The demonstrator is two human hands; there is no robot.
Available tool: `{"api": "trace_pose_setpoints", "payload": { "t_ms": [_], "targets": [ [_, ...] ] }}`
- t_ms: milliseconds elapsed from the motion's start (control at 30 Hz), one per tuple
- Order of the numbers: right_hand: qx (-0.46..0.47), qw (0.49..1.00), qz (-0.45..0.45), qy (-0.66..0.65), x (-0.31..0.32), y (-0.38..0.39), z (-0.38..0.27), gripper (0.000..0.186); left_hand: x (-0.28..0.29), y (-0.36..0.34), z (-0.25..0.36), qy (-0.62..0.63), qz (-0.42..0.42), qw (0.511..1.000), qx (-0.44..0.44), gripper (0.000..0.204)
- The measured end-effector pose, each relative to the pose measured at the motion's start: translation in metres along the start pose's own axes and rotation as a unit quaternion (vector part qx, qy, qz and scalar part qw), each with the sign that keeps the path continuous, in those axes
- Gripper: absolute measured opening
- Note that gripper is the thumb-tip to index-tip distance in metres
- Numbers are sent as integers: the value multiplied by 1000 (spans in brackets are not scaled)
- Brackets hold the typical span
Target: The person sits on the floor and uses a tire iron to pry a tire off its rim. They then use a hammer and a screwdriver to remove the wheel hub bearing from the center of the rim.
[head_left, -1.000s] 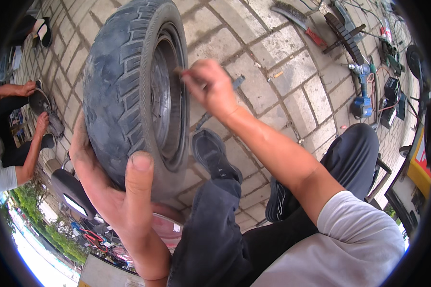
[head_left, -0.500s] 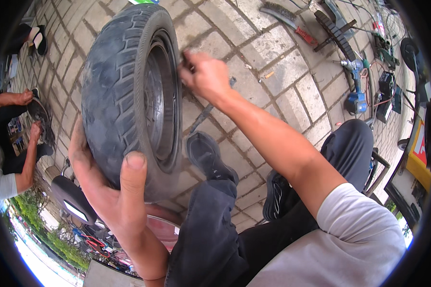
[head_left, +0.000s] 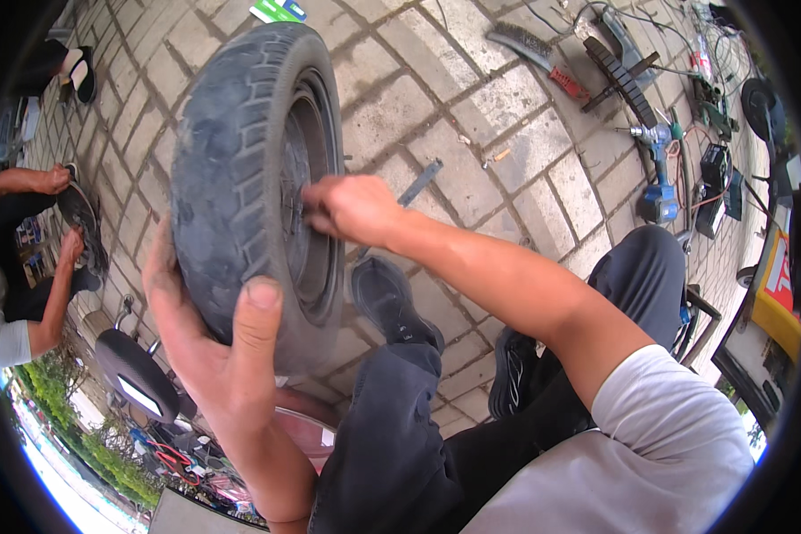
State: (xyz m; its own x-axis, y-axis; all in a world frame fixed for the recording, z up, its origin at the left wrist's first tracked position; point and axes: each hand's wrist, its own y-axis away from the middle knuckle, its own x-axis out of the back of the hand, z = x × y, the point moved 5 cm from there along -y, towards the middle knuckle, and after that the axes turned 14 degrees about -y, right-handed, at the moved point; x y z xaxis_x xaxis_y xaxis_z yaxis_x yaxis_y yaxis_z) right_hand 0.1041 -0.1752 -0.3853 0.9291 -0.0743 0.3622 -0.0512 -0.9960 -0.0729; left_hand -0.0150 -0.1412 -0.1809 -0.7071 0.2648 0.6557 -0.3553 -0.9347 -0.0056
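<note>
A worn black scooter tyre [head_left: 218,160] stands upright in front of me, fitted on a dark metal rim [head_left: 316,280]. My left hand [head_left: 214,347] grips its near lower part, with the thumb on the tread and the fingers round the far left side. At the wheel's open right side is my right hand [head_left: 356,209], its curled fingers by the hub. Motion smears those fingertips, so whether they hold anything is not visible. A flat dark bar [head_left: 421,182] lies on the paving just beyond my right wrist, partly hidden by it.
On the paving at the upper right lie a red-handled wire brush [head_left: 568,82], a black ribbed curved piece [head_left: 618,78] and a blue power tool [head_left: 659,169] among cables. At the left, another person's hands [head_left: 69,240] hold a dark round part. A dark seat [head_left: 135,374] stands lower left.
My right hand has moved from the rim's far right edge in towards the hub, nearer to me. The wheel appears slightly right and lower in view, still in my left hand.
</note>
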Motion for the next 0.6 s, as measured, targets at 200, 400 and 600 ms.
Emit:
{"api": "trace_pose_setpoints", "payload": {
  "t_ms": [200, 400, 600],
  "targets": [
    [-132, 978, 151, 53, 59, -9, -7, 23, 0, 10, -1, -16, 11, 1000, 15, 77],
    [-72, 979, 175, 76, 65, -3, 30, 22, 8, -1, 13, -84, -3, 995, 48, 88],
    [-143, 984, 104, 36, 89, 24, 30, 23, 21, 54, -52, -136, 17, 984, 115, 93]
  ]
}}
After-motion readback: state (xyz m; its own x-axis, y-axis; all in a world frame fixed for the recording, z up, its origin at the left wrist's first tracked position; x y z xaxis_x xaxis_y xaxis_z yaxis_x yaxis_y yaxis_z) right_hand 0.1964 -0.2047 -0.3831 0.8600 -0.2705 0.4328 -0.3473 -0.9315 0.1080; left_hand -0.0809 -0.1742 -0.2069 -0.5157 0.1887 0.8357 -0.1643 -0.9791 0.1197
